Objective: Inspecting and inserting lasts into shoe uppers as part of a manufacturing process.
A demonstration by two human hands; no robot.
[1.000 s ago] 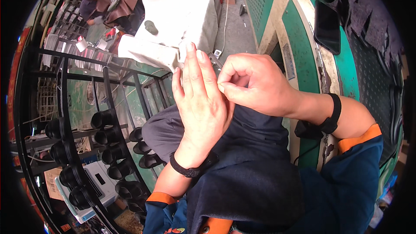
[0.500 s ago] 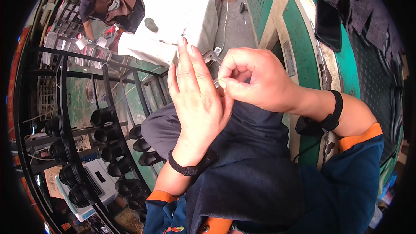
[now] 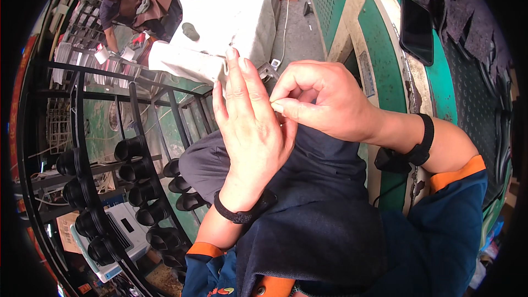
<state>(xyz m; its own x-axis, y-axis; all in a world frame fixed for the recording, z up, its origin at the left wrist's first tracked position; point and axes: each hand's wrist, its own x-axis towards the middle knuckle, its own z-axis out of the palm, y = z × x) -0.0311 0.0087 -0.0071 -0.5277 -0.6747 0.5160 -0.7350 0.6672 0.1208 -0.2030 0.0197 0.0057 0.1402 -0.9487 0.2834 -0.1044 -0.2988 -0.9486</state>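
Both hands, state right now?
Left hand: open, back toward the camera, palm hidden.
Right hand: closed in a pinch beside the left; can't tell if anything's held.

Dark print (image 3: 68, 233) on cardboard box (image 3: 65, 223), lower left; coloured emblem (image 3: 222, 291) on jacket (image 3: 440, 225), bottom centre; label (image 3: 367, 73) on green machine (image 3: 379, 30), upper right, unreadable

Black rack (image 3: 136, 104) with shoes (image 3: 133, 149), green ledge (image 3: 441, 102) with phone (image 3: 416, 30)

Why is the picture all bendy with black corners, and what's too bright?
In the head view, the fisheye lens bends the black rack and leaves the corners dark; also in the head view, the white cloth glares, almost washed out.
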